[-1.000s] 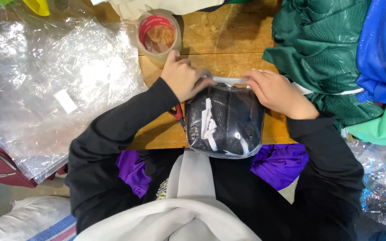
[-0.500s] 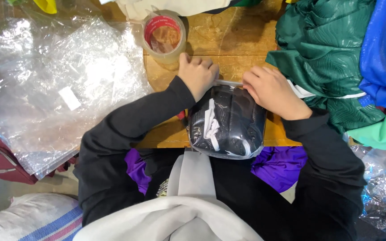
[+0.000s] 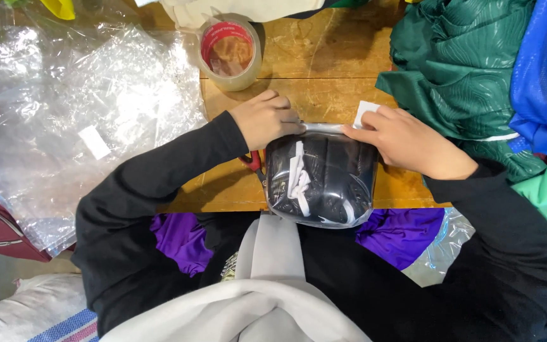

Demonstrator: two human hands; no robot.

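Clear plastic bag (image 3: 321,178) stuffed with a folded black garment, white cord showing through, sits at the near edge of the wooden desk (image 3: 324,57), overhanging toward the person's lap. Left hand (image 3: 266,118) curled over the bag's top left corner, fingers pressing down on the sealed flap; grasping the bag edge. Right hand (image 3: 406,140) lies flat on the top right corner, fingertips pinching a small white square sticker (image 3: 364,113) right at the flap; sticker touches the bag's upper rim.

Red-handled scissors (image 3: 252,161) peek out just beside the bag's left side, under the left wrist, mostly hidden.

Tape roll (image 3: 230,53), clear with red inner core, stands near the desk's far-left part, well apart from the bag.

Left edge of desk covered by a heap of empty clear plastic bags (image 3: 77,120), spilling off the side; one shows a small white rectangular label (image 3: 94,142).

Right edge crowded: green patterned fabric pile (image 3: 463,69) touching the right hand's back area, blue mesh fabric (image 3: 546,69) on top of it at the far right corner.

Open bare wood only in the strip between tape roll and green pile, beyond the hands.
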